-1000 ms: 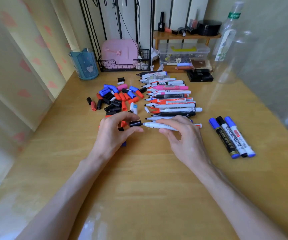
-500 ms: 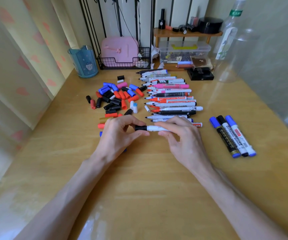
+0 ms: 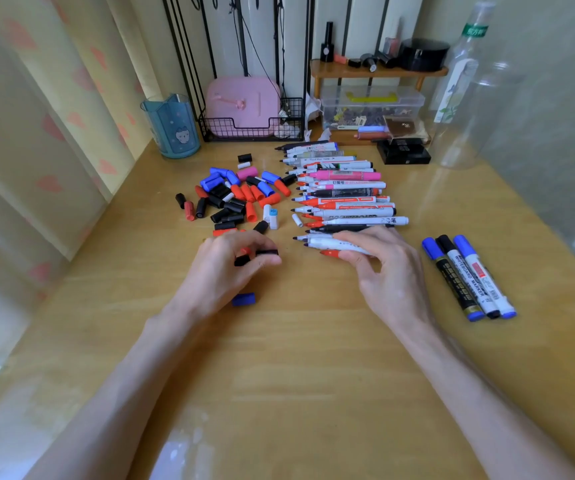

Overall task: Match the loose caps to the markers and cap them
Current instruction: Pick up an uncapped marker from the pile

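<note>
Just in front of the cap pile [image 3: 234, 197] and marker row [image 3: 344, 194], on the table [image 3: 313, 358]: left hand [image 3: 225, 271] pinches a black cap [image 3: 267, 252]; right hand [image 3: 383, 271] grips a bare-tipped white marker [image 3: 327, 243]. Cap and tip are apart. Advice: confirm the colour match, line up cap and tip, push straight on.

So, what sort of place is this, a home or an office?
Most likely a home, perhaps a bedroom desk: a heart-patterned curtain hangs on the left, a small wooden shelf holds what look like cosmetics, plus a blue cartoon cup.
</note>
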The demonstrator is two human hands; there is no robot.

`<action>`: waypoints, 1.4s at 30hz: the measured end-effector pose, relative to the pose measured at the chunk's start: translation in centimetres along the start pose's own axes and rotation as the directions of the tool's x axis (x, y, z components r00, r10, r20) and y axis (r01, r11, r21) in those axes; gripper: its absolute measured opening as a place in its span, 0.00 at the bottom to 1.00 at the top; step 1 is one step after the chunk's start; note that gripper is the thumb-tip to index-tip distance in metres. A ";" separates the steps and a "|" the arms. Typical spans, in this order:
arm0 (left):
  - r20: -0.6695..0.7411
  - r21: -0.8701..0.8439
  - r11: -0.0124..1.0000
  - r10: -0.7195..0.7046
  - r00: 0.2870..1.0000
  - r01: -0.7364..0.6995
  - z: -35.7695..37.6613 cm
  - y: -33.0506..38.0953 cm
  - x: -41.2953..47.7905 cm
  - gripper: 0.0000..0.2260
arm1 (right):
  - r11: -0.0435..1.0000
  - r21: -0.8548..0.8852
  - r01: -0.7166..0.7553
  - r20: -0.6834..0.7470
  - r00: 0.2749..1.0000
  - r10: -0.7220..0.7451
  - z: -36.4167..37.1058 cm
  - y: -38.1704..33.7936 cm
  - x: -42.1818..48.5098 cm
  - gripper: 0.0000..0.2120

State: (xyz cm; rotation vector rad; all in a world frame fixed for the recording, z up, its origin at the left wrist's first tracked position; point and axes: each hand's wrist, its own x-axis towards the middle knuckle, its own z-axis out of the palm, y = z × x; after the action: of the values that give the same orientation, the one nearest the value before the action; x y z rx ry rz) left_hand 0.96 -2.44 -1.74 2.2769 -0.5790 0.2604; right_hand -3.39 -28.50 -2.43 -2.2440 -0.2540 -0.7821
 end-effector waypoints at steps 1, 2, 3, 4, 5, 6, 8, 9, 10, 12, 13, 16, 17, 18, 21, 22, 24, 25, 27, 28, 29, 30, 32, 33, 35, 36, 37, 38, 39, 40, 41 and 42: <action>0.015 0.054 0.998 0.040 0.999 -0.041 0.1 -0.2 0.0 0.09 | 1.000 -0.005 -0.009 0.020 1.000 0.009 0.2 0.1 -0.2 0.14; 0.033 0.101 0.991 0.082 0.996 -0.085 0.3 -0.4 0.0 0.08 | 1.000 -0.005 -0.016 0.039 0.999 0.017 0.4 0.1 -0.3 0.14; 0.046 0.130 0.985 0.112 0.993 -0.117 0.5 -0.6 0.0 0.07 | 1.000 -0.003 -0.020 0.051 0.999 0.020 0.5 0.0 -0.4 0.14; 0.051 0.146 0.980 0.127 0.991 -0.133 0.7 -0.8 0.0 0.06 | 1.000 0.001 -0.022 0.056 0.998 0.022 0.6 0.0 -0.5 0.14; 0.045 0.152 0.979 0.131 0.990 -0.137 0.8 -1.0 -0.1 0.06 | 1.000 0.004 -0.023 0.059 0.998 0.023 0.7 -0.1 -0.5 0.14; 0.032 0.151 0.980 0.128 0.991 -0.131 0.9 -1.2 -0.1 0.06 | 1.000 0.006 -0.026 0.062 0.998 0.025 0.7 -0.2 -0.5 0.14; -0.020 0.139 0.986 0.095 0.995 -0.091 1.0 -1.1 0.0 0.05 | 1.000 0.002 -0.029 0.065 0.997 0.029 0.7 -0.4 -0.5 0.13; -0.058 0.138 0.988 0.071 0.996 -0.062 1.0 -1.1 0.3 0.05 | 0.999 0.000 -0.032 0.062 0.998 0.032 0.7 -0.4 -0.5 0.13; -0.100 0.143 0.989 0.050 0.994 -0.035 1.1 -1.0 0.7 0.05 | 0.999 0.002 -0.037 0.055 0.998 0.037 0.7 -0.4 -0.4 0.13; -0.181 0.160 0.987 0.018 0.983 0.012 1.4 -1.1 2.1 0.08 | 0.999 0.005 -0.050 0.039 0.998 0.049 0.6 -0.5 -0.3 0.13; -0.206 0.167 0.985 0.004 0.979 0.031 1.6 -1.1 2.9 0.11 | 0.999 0.006 -0.053 0.034 0.998 0.053 0.5 -0.5 -0.2 0.13; -0.192 0.222 0.972 -0.036 0.981 0.080 2.7 -1.3 5.0 0.17 | 0.998 0.005 -0.058 0.022 0.998 0.057 0.4 -0.5 -0.2 0.14; -0.179 0.261 0.961 -0.048 0.983 0.094 2.9 -1.3 5.6 0.17 | 0.998 0.004 -0.058 0.018 0.998 0.058 0.4 -0.5 -0.3 0.14; -0.175 0.298 0.949 -0.047 0.983 0.099 3.1 -1.2 6.1 0.16 | 0.998 0.005 -0.059 0.015 0.998 0.059 0.4 -0.4 -0.3 0.13; -0.199 0.303 0.949 -0.024 0.980 0.085 2.7 -1.2 6.3 0.09 | 0.998 0.007 -0.061 0.015 0.998 0.061 0.4 -0.4 -0.3 0.13; -0.201 0.250 0.963 -0.050 0.978 0.101 2.3 -1.1 6.0 0.08 | 0.998 0.007 -0.059 0.014 0.998 0.059 0.4 -0.4 -0.2 0.13; -0.168 0.089 0.984 -0.138 0.976 0.155 1.6 -1.1 5.2 0.05 | 0.998 0.006 -0.057 0.007 0.998 0.057 0.4 -0.3 -0.1 0.12; -0.128 0.003 0.986 -0.165 0.978 0.166 1.2 -1.0 4.6 0.04 | 0.998 0.006 -0.058 0.007 0.998 0.058 0.4 -0.3 -0.1 0.12; -0.034 -0.152 0.974 -0.175 0.984 0.168 0.5 -0.7 3.4 0.03 | 0.998 0.008 -0.059 0.011 0.998 0.059 0.5 -0.4 -0.1 0.13; 0.001 -0.200 0.966 -0.165 0.986 0.161 0.3 -0.6 2.8 0.04 | 0.998 0.009 -0.058 0.016 0.998 0.058 0.6 -0.4 -0.2 0.13; 0.023 -0.219 0.964 -0.149 0.989 0.150 0.1 -0.6 2.3 0.04 | 0.998 0.008 -0.058 0.023 0.998 0.057 0.7 -0.4 -0.2 0.13; 0.033 -0.220 0.966 -0.131 0.991 0.135 0.0 -0.6 1.8 0.05 | 0.998 0.005 -0.057 0.030 0.998 0.057 0.8 -0.3 -0.3 0.13; 0.043 -0.216 0.970 -0.101 0.994 0.108 -0.2 -0.6 1.2 0.06 | 0.999 0.003 -0.051 0.042 0.998 0.051 0.8 -0.3 -0.3 0.13; 0.051 -0.219 0.971 -0.085 0.995 0.094 -0.2 -0.5 1.1 0.06 | 0.999 0.005 -0.044 0.048 0.998 0.044 0.8 -0.3 -0.4 0.13; 0.062 -0.211 0.976 -0.048 0.997 0.060 -0.2 -0.2 1.1 0.07 | 1.000 0.019 -0.022 0.062 0.998 0.021 0.8 -0.5 -0.4 0.14; 0.064 -0.204 0.978 -0.033 0.997 0.045 -0.2 0.0 1.1 0.07 | 1.000 0.028 -0.012 0.069 0.998 0.010 0.8 -0.6 -0.5 0.14; 0.062 -0.201 0.979 -0.022 0.998 0.034 -0.3 0.1 1.1 0.07 | 0.999 0.034 -0.004 0.075 0.997 0.002 0.9 -0.6 -0.5 0.15; 0.060 -0.200 0.979 -0.014 0.998 0.026 -0.3 0.2 1.0 0.07 | 0.999 0.036 0.004 0.078 0.997 -0.007 0.9 -0.6 -0.5 0.15; 0.062 -0.202 0.979 -0.006 0.998 0.019 -0.4 0.2 1.0 0.07 | 0.999 0.037 0.010 0.082 0.997 -0.013 0.9 -0.6 -0.5 0.15; 0.071 -0.208 0.978 0.003 0.997 0.012 -0.4 0.3 1.0 0.07 | 0.999 0.038 0.016 0.088 0.996 -0.020 1.0 -0.6 -0.5 0.15; 0.084 -0.214 0.977 0.012 0.996 0.006 -0.4 0.4 0.9 0.07 | 0.999 0.038 0.023 0.096 0.995 -0.026 1.0 -0.6 -0.5 0.15; 0.096 -0.216 0.976 0.022 0.995 0.000 -0.3 0.5 0.8 0.07 | 0.999 0.037 0.029 0.103 0.994 -0.033 1.1 -0.7 -0.6 0.14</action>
State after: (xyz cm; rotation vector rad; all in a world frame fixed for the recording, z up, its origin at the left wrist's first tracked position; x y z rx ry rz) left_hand 1.42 -2.82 -0.97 2.0850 -0.6385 0.0864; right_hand -3.62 -27.22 -2.98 -2.2547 -0.3503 -0.6730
